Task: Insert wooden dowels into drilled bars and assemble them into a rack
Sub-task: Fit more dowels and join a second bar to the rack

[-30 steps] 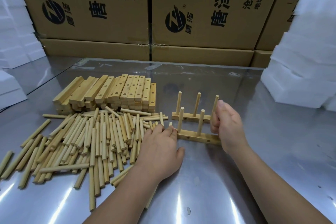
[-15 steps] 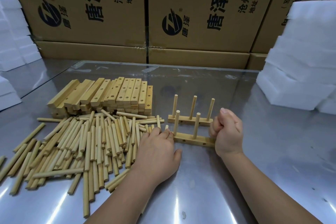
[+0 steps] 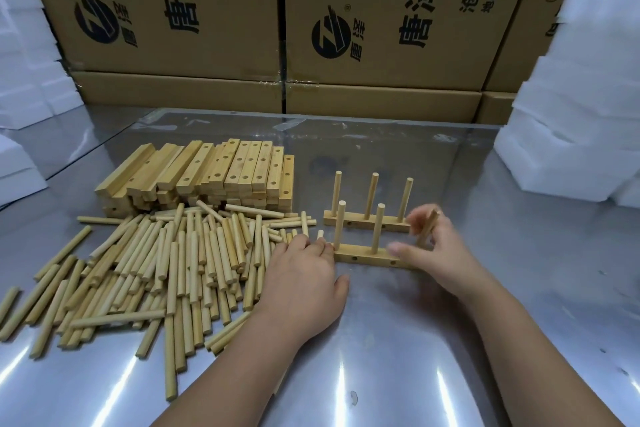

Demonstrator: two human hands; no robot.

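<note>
- A dowel (image 3: 429, 226) is pinched between the fingers of the right hand (image 3: 431, 250). Both are blurred, and the dowel is seen tilted, its top leaning to the right.
- The near bar (image 3: 360, 255) is laid flat on the desk (image 3: 381, 374), its long axis running left to right. Two upright dowels (image 3: 341, 225) are carried in it, and its right end is covered by the right hand.
- The left hand (image 3: 304, 274) is laid palm down with fairly straight fingers, the fingertips touching the bar's left end. Nothing is plainly gripped by it.
- The far bar (image 3: 360, 224) is set just behind and parallel, and is filled with three upright dowels.
- The step in hand is judged to be the seating of a third dowel in the near bar. The free hole is hidden but is expected at the right end, directly beneath the right hand, which is much the nearer.
- For the coming move, the held dowel would have to be brought upright and its lower tip lined up over that hole.
- The loose dowels (image 3: 180, 263) and the stack of drilled bars (image 3: 214, 173) are kept to the left.
</note>
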